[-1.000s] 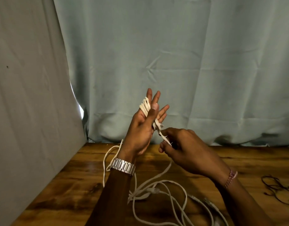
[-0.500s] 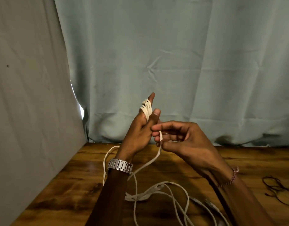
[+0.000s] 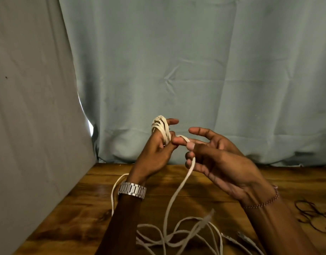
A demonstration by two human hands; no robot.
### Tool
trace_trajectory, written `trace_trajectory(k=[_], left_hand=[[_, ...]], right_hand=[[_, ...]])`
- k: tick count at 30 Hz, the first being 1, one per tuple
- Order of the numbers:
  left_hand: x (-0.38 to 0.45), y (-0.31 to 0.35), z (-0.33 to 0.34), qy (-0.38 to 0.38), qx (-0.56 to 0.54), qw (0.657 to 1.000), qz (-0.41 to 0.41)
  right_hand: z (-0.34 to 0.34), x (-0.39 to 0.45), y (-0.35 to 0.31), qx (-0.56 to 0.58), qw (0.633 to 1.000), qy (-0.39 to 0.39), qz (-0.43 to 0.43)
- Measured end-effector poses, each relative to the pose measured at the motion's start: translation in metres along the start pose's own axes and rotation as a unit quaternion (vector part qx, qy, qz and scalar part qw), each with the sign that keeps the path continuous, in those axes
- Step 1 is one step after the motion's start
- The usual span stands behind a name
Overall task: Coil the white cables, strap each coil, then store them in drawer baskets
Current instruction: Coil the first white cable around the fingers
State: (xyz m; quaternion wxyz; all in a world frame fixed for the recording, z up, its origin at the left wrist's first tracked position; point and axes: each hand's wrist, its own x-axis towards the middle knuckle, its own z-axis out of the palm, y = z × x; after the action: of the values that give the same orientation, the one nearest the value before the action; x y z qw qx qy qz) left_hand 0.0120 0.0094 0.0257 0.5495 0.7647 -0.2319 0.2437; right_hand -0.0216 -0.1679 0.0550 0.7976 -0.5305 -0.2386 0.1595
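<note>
I am looking at the white cable [image 3: 178,190] first: its wound part, the coil [image 3: 161,128], is sitting as several turns around the raised fingers of my left hand [image 3: 154,155], above the far edge of the wooden table [image 3: 70,205]. From the coil the free run is crossing rightward over a finger of my right hand [image 3: 219,162], then dropping down and toward me, its long axis running steeply from the hands to the loose tangle lying on the near part of the table between my forearms. One more loop is hanging behind my left wrist, beside the metal watch [image 3: 132,190].

My left fingers are bent under the turns, carrying them, with the thumb seeming to pin the strands near the base. My right hand is loosely spread, fingers mostly straight; the cable is draped over one finger and passing between the lower ones, guided rather than clamped, as far as I can judge.

The relation I am watching: the live strand is lying just to the right of the coil, and my right hand is the nearer one to it. I judge that the next turn calls for the right hand carrying that strand over the left fingertips, from the right.

Off at the right edge a dark thin cord [image 3: 313,216] is lying on the table, well apart from the work.
</note>
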Motion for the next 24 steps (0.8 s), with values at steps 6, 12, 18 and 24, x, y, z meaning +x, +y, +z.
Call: trace_trajectory(k=[6, 12, 18, 24], left_hand=[[0.001, -0.005, -0.001, 0.025, 0.031, 0.999, 0.027], [0.009, -0.019, -0.002, 0.100, 0.083, 0.991, 0.025], [0.010, -0.022, -0.001, 0.099, 0.129, 0.986, 0.026], [0.008, -0.015, -0.001, 0.076, 0.123, 0.989, 0.022]], right_hand=[[0.004, 0.004, 0.007, -0.014, 1.000, -0.011, -0.005], [-0.002, 0.007, 0.014, -0.297, 0.953, 0.057, 0.001], [-0.009, 0.018, 0.032, -0.307, 0.947, 0.082, -0.056], [-0.017, 0.029, 0.044, -0.238, 0.944, 0.152, -0.171]])
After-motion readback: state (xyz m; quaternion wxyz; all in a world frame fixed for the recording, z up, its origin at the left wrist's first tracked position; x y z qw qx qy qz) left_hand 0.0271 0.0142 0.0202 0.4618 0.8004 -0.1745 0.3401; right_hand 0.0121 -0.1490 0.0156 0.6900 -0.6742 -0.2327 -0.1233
